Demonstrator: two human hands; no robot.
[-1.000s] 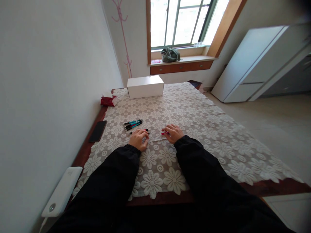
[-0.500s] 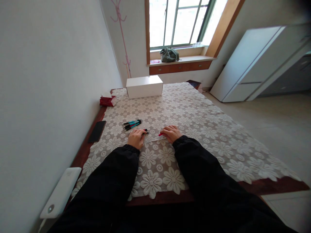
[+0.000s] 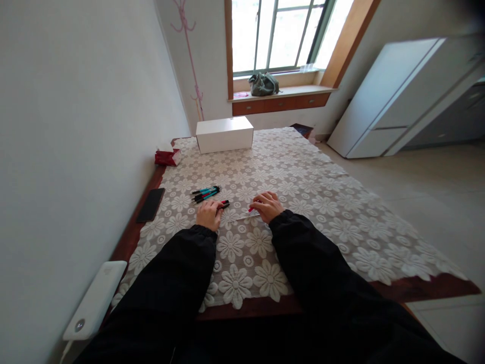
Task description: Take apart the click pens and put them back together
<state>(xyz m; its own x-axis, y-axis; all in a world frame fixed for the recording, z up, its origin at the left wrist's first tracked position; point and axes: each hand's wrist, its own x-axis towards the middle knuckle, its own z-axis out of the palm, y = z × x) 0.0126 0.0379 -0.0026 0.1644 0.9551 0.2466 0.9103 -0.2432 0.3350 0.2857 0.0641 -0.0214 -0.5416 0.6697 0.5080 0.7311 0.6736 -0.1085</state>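
Note:
My left hand [image 3: 209,214] is closed around a red and black pen part [image 3: 224,204] just above the lace tablecloth [image 3: 322,202]. My right hand [image 3: 268,206] pinches a small red pen piece [image 3: 250,209]. A thin pale refill [image 3: 245,216] lies on the cloth between the two hands, its right end under my right fingers. A little cluster of teal and black pens [image 3: 205,193] lies just beyond my left hand. Both arms wear black sleeves.
A white box [image 3: 224,134] stands at the table's far end, a red tissue pack [image 3: 165,157] to its left. A black phone [image 3: 150,205] lies on the bare wood by the wall. A white power bank [image 3: 95,299] sits at the near left corner.
My left hand has lifted the red and black pen part and turned it so its tip points right. My right hand has shifted slightly left with the red piece.

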